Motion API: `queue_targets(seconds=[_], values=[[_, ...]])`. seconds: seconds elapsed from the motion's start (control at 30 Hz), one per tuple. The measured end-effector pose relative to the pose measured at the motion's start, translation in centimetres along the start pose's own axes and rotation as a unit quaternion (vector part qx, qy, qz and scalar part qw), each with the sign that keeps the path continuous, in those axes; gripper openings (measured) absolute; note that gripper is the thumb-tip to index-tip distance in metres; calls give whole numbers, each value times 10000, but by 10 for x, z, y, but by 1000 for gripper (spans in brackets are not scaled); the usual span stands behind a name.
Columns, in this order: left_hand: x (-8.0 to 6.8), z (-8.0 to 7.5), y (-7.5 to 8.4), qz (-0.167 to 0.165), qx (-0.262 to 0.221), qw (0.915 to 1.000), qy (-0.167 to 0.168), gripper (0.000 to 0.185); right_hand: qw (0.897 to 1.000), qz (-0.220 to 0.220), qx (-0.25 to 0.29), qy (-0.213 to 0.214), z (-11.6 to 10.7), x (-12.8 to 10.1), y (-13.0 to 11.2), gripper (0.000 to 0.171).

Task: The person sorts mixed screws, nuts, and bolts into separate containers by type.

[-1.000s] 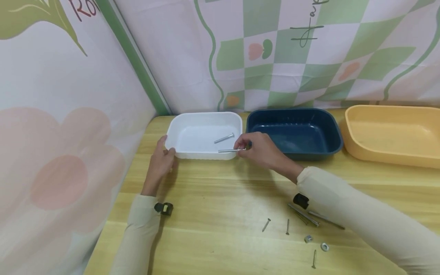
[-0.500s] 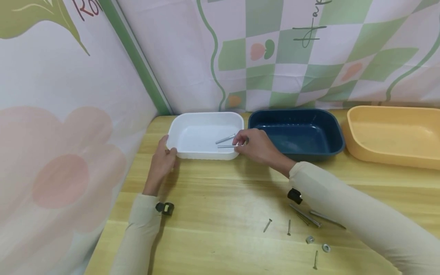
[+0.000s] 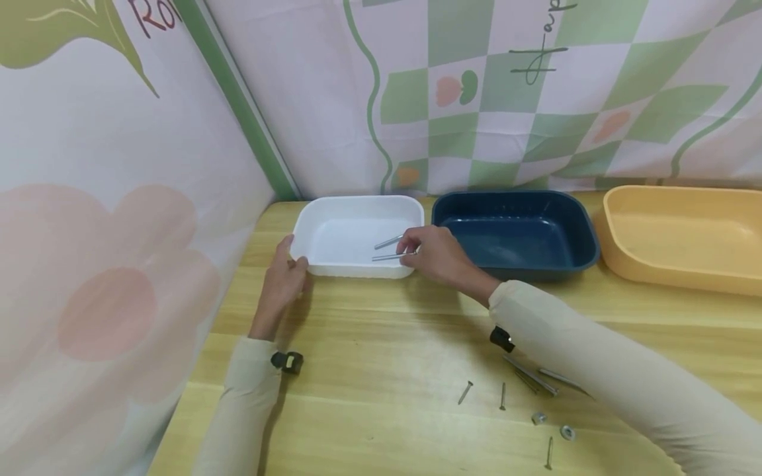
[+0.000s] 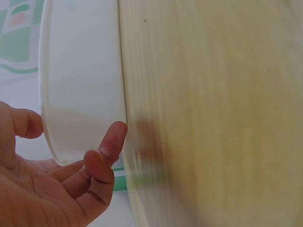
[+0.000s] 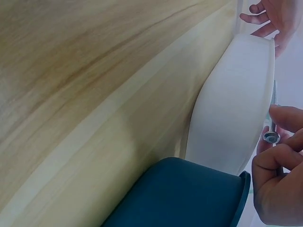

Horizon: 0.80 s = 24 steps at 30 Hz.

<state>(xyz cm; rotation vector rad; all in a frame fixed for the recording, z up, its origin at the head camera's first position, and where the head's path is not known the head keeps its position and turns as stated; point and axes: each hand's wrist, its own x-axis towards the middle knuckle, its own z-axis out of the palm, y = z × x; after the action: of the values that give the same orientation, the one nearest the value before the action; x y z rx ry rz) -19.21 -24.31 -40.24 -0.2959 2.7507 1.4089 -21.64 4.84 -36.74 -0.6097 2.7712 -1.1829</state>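
Note:
A white plastic tray (image 3: 351,270) stands at the table's left end, and my left hand (image 3: 281,283) grips its left front corner. In the left wrist view the thumb is at the rim and the fingers curl around the outer wall (image 4: 83,80). My right hand (image 3: 439,256) pinches a long silver bolt (image 3: 388,256) over the tray's right front side, its shaft pointing left. The bolt's head (image 5: 271,137) shows below the thumb in the right wrist view. Inside the tray lies another silver bolt (image 3: 385,243), its right end hidden by my right fingers.
Right of the white tray stand a dark blue tray (image 3: 524,272) and a yellow tray (image 3: 678,277). On the wooden table (image 3: 357,383) nearer me lie several screws (image 3: 503,396), a nut (image 3: 538,418), a washer (image 3: 567,433) and long bolts (image 3: 536,375), partly under my right forearm. A fabric backdrop hangs behind.
My right hand has shifted a little left, bringing the pinched bolt from the tray's front rim to over its inside. The left hand keeps its grip on the corner.

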Motion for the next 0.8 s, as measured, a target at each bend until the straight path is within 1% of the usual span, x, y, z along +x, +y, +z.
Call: queue_targets(seconds=[0.4,0.8], values=[[-1,1,0,-10,-22,10000,12,64,9998,149,76,-84,2,0,-1,5],[-1,0,0,-10,21,10000,51,64,9997,98,225,34,1,-4,3,17]])
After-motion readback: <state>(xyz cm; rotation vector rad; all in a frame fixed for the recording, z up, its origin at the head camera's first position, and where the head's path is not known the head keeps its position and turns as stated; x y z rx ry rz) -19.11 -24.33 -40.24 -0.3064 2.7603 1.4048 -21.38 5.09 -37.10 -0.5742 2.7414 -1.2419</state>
